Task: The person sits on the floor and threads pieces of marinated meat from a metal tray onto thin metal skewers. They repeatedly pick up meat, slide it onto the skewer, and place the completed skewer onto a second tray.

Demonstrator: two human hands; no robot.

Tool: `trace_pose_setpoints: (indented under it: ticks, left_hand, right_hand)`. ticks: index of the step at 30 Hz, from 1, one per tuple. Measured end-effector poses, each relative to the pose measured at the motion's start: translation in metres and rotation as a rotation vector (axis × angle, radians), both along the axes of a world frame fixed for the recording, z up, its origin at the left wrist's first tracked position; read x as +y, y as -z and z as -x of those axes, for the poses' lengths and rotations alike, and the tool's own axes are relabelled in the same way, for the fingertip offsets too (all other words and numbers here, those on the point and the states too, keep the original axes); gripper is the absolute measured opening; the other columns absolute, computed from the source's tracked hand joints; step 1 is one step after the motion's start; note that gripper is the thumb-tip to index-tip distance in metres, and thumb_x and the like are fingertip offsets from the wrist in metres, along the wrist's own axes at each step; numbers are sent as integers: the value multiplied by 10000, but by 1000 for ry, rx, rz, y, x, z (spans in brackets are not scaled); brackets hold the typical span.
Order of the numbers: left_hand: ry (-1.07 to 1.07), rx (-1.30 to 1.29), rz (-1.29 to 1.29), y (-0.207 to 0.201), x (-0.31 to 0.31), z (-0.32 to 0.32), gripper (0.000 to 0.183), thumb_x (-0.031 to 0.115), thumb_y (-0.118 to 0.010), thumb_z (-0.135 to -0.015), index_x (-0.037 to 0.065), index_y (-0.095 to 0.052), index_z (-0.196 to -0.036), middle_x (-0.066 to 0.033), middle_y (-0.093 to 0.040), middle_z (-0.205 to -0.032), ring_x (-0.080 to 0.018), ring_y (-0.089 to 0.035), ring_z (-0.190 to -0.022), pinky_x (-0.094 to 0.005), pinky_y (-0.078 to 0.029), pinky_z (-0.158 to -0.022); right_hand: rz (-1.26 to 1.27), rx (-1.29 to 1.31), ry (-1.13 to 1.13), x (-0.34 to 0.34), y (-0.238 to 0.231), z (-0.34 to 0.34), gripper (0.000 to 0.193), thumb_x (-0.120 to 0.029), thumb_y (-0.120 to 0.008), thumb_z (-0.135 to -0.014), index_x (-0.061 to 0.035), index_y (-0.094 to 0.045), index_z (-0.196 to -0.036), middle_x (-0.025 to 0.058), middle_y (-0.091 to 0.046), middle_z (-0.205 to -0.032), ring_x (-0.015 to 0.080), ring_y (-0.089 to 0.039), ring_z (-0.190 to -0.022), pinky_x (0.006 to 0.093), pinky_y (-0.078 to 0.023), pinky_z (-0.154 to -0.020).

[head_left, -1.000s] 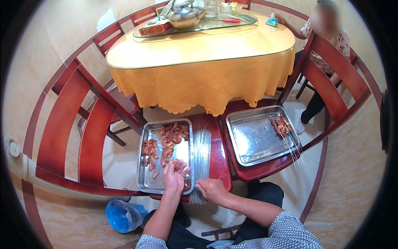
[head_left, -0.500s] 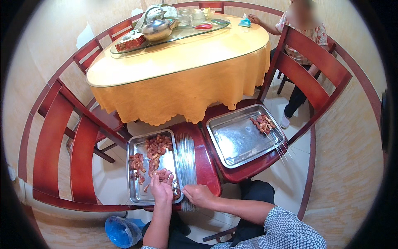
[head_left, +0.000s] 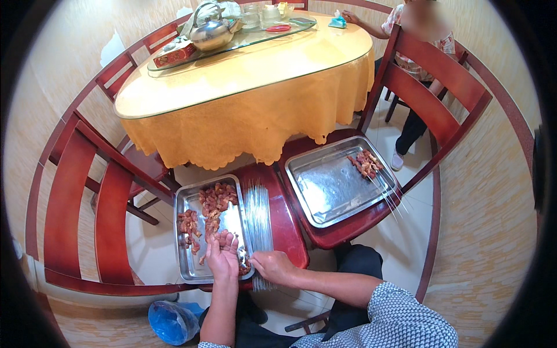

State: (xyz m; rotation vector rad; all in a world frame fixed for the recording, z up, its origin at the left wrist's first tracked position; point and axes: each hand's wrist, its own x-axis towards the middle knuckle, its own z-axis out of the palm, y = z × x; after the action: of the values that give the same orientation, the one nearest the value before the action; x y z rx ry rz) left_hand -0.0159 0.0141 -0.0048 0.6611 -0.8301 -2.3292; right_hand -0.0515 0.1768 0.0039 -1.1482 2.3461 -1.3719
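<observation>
My left hand (head_left: 223, 260) is palm up over the near part of the left metal tray (head_left: 184, 268). Its fingers are half curled and apart from the thumb, beside the raw meat pieces (head_left: 217, 197) heaped in that tray. Closed in a pinch, my right hand (head_left: 275, 268) is at the tray's near right corner; whatever its fingertips hold is too small to make out. A bundle of thin metal skewers (head_left: 259, 217) lies beside the tray, partly below my right hand. More meat (head_left: 244, 268) shows between my hands.
A second metal tray (head_left: 316, 174) on the right chair holds several meat skewers (head_left: 366, 165), their bare ends over its rim. Ahead stands a table with a yellow cloth (head_left: 220, 136) and a kettle (head_left: 212, 36). A blue-lined bin (head_left: 173, 322) is at lower left. Another person sits far right.
The view has shifted slightly, so the table and trays appear a little higher and further left. Both hands stay nearly in place, the right one still pinched by the tray corner.
</observation>
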Motion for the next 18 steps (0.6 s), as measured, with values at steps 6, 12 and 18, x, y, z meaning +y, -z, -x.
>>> trace_pose_setpoints:
  ticks: [6,12,18]
  left_hand:
    - [5,-7,-13,2,0,0,166,188,-461,-966,63,-536,-1047,-115,-641,-1026,-222,-647,-891,-388,-561,-773]
    - [43,-26,1,1,1,-1,167,179,-461,-965,59,-535,-1055,-123,-640,-1050,-228,-646,-895,-393,-554,-782]
    - [57,-61,-20,4,4,1,177,175,-452,-970,53,-543,-1061,-122,-640,-1062,-228,-646,-906,-395,-551,-779]
  right_hand:
    - [23,-7,-7,-2,0,1,227,-212,-548,-913,-19,-563,-794,205,-590,-717,386,-599,-678,475,-468,-599]
    - [29,-3,17,-3,1,2,221,-220,-557,-909,-27,-569,-803,203,-593,-712,386,-601,-668,475,-466,-586]
    - [32,-21,23,0,-5,9,232,-257,-602,-879,-36,-595,-808,195,-607,-718,375,-613,-668,465,-474,-580]
